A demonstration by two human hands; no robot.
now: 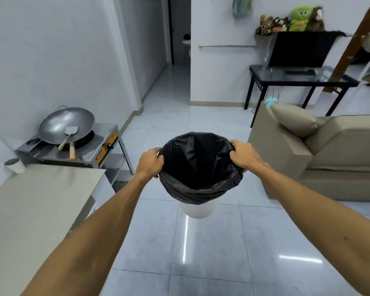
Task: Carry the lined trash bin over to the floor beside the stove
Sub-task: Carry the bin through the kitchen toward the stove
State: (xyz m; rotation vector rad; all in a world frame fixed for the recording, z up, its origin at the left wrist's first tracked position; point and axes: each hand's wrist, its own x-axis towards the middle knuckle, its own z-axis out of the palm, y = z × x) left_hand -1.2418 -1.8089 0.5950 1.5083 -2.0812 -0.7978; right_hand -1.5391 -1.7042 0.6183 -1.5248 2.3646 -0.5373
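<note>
A: Where have you got the bin [198, 208] now?

B: You hold it in the air over the tiled floor [212, 253], out in front of you. Your left hand [150, 163] is closed over the rim on one side and your right hand [242, 155] on the opposite side, fingers curled down over the edge and onto the black bag [198, 159] folded there.

A: Will that grip last?

B: Probably. The bin looks like thin white plastic with nothing seen inside, so you should find it light. The rim is likely the stiffest part and the best place to hold. The bag under your fingers is soft and slick, though, so press through it to the hard edge; if you hold only the film it could slide or pull out of the bin.

A: And the stove [77, 146]?

B: It stands well beyond your left fingers, with a wok [66, 122] on top. The bare floor beside its legs, ahead of your left hand, looks free. Keep both hands level so the bin stays upright when you set it down.
</note>
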